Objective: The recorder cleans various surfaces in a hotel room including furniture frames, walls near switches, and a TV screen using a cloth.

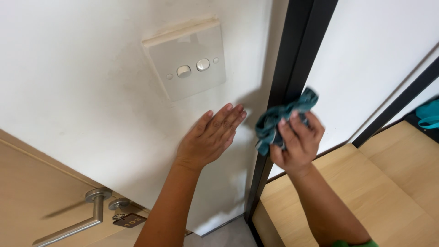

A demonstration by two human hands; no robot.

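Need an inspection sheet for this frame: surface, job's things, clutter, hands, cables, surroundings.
Surface: white wall, faint grey smudges around the switch plate.
Job's things: teal cloth, bunched, held against the black door frame.
Clutter: nothing seen.
Grippers: left hand flat on the wall, fingers extended; right hand closed around the cloth.
Cables: nothing seen.
Surroundings: two-button switch plate above the left hand; wooden door with metal lever handle and keyed lock lower left; light wooden steps right; teal object at right edge, partly cut off.
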